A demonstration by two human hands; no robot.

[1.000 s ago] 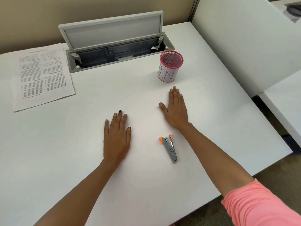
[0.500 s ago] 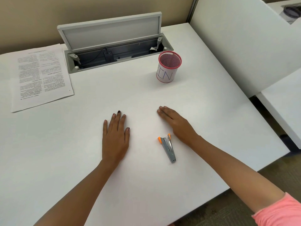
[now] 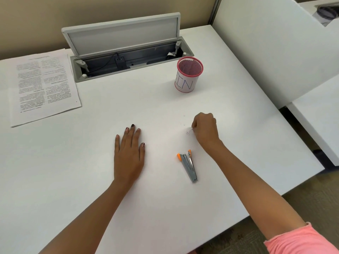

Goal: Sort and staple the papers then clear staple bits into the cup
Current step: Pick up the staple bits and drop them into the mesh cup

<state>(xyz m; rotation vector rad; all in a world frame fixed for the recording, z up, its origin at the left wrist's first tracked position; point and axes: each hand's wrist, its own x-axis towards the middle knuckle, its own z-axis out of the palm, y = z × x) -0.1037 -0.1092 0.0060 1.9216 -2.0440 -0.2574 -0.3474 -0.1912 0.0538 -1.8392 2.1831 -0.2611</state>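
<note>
Right of frame centre on the worktop (image 3: 238,147), right hand (image 3: 205,129) pinches staple bits (image 3: 189,132), left hand (image 3: 129,156) flat, empty; clearing step, apparently; next: carry to mesh cup (image 3: 189,75), upper centre-right.

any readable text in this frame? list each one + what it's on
"IN": hand-drawn blue letters on the white paper wrap of the red mesh cup; a possible earlier letter is cut off at the left edge, cannot tell.
Printed two-column text on the white paper stack at far left: upside down to the camera and too small and blurred to read.
Grey stapler with orange tips: no legible marking.
</note>
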